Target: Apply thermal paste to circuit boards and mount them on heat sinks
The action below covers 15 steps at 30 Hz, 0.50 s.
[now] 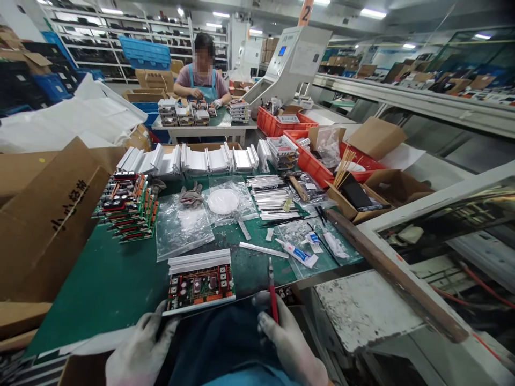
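A circuit board module [201, 284] in a white metal housing lies at the front edge of the green table, orange connectors and round components facing up. My left hand [140, 343], in a whitish glove, has its fingers and thumb at the module's near left corner, gripping it there. In my right hand [284, 332], also gloved, is a red-handled tool [273, 303] with a narrow metal tip pointing away from me; its exact kind is unclear. This hand is just right of the module, apart from it. A white strip [263, 250] lies beyond the tool.
Stacked circuit boards [129, 206] stand at left, beside a cardboard box [48, 225]. White housings [197, 160] line the back. Metal strips [273, 198], a white disc [223, 201], glue tubes [298, 253] and a wooden bar [394, 273] lie rightward. A co-worker [203, 80] sits opposite.
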Motion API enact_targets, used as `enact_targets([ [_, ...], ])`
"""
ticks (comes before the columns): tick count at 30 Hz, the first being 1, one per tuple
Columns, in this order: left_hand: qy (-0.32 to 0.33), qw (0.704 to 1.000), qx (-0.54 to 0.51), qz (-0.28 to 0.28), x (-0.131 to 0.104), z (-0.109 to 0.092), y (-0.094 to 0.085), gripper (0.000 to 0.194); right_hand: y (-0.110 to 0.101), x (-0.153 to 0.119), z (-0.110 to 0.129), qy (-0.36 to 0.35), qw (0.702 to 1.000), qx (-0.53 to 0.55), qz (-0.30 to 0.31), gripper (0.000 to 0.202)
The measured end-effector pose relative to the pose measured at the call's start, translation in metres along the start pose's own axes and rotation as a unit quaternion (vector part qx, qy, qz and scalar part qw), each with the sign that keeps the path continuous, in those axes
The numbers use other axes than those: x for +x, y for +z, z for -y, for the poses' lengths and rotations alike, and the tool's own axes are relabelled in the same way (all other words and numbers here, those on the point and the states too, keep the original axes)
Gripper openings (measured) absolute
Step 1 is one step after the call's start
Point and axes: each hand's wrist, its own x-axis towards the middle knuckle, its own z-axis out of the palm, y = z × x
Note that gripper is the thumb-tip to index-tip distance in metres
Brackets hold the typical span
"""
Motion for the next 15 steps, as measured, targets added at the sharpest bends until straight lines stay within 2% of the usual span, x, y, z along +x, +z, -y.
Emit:
enact_targets([
  [3, 0.048, 0.999, 0.023, 0.008, -0.002, 0.009, -0.002, 0.045, 0.0, -0.004, 0.019, -0.036, 0.994, -0.105, 0.01, 0.044],
  [6, 0.053, 0.998, 0.028, -0.006, -0.003, 0.014, 0.0, 0.051, -0.006, 0.001, 0.056, -0.112, 0.952, -0.282, -0.042, 0.039],
  [8, 0.033, 0.999, 0.008, -0.022, -0.002, 0.015, 0.005, 0.044, -0.017, 0.015, 0.085, -0.183, 0.895, -0.401, -0.066, 0.035],
  [10, 0.006, 0.999, -0.025, -0.048, 0.0, 0.017, 0.009, 0.039, -0.032, 0.038, 0.112, -0.234, 0.817, -0.521, -0.072, 0.03],
  [13, -0.006, 0.994, -0.079, -0.073, 0.003, 0.023, 0.015, 0.036, -0.059, 0.084, 0.151, -0.233, 0.686, -0.687, -0.055, 0.024],
  [15, 0.011, 0.991, -0.112, -0.066, 0.002, 0.029, 0.018, 0.034, -0.077, 0.115, 0.172, -0.222, 0.666, -0.709, -0.065, 0.024],
])
